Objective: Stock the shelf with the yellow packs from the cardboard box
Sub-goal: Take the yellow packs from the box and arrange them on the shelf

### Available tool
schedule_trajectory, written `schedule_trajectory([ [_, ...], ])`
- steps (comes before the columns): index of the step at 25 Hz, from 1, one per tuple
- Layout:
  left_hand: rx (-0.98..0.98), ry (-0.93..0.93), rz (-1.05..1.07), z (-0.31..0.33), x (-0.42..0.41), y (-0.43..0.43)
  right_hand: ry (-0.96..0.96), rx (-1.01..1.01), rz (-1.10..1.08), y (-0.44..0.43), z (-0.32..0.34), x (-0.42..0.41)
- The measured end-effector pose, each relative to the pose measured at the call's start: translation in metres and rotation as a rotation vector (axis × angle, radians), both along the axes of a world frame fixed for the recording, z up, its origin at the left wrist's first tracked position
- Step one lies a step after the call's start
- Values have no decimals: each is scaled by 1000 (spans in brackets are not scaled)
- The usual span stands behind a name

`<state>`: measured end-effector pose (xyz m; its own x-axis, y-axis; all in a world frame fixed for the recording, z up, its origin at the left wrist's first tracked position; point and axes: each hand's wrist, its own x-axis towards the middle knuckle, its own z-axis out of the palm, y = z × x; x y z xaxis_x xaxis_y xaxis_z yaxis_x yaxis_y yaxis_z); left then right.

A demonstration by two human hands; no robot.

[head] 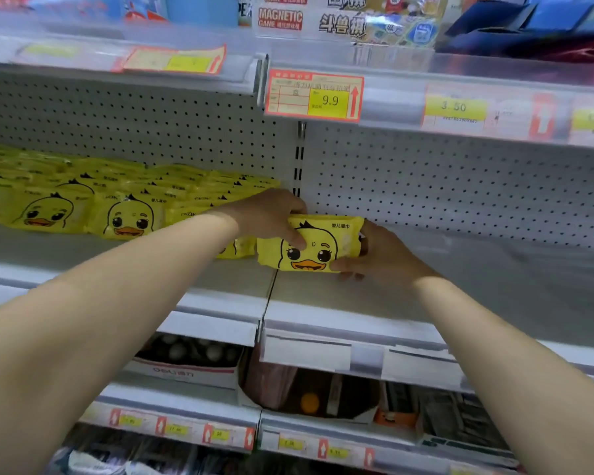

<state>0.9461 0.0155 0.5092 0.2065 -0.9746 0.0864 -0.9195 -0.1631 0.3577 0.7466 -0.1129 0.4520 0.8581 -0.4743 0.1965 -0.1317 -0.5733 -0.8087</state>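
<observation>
A yellow pack (318, 243) with a duck face stands on the white shelf (460, 289), just right of the seam between two shelf sections. My left hand (271, 214) grips its top left corner, thumb on the front. My right hand (374, 253) holds its right end, thumb under the front edge. Several more yellow duck packs (127, 214) fill the left shelf section in rows, some stacked. Another pack (240, 246) sits partly hidden behind my left wrist. The cardboard box is out of view.
A perforated back panel (460, 186) closes the shelf behind. The shelf above carries price tags (328, 99) and boxed games (357, 18). Below, a lower shelf holds a box of balls (189, 354) and other goods (309, 392). The right shelf section lies bare beyond my right hand.
</observation>
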Motion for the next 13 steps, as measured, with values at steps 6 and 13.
schedule_trajectory([
  [6,6,-7,-67,15,21,-50,-48,-38,-154,-36,1,13],
  [13,12,-42,-170,19,41,-95,-78,55,-244,-53,3,26],
])
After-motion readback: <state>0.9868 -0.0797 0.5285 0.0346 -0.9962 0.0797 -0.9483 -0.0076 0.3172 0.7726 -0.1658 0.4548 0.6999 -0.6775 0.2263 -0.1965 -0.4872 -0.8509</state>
